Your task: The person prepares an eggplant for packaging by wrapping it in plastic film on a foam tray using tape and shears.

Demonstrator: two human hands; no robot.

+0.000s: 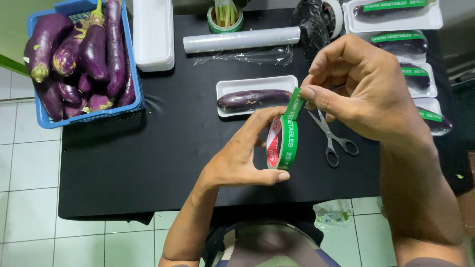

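Note:
My left hand (245, 158) holds a roll of green printed tape (283, 141) upright above the black table (163, 148). My right hand (363, 91) pinches the loose end of the tape (296, 101) between thumb and forefinger, just above the roll. Behind the hands, a wrapped purple eggplant (252, 99) lies in a white foam tray (232, 86). Metal scissors (332, 138) rest on the table under my right hand.
A blue basket (133, 74) of purple eggplants stands at the back left beside a stack of white trays (153, 34). A roll of cling film (242, 39) lies at the back. Several packed, green-taped trays (396, 17) line the right side.

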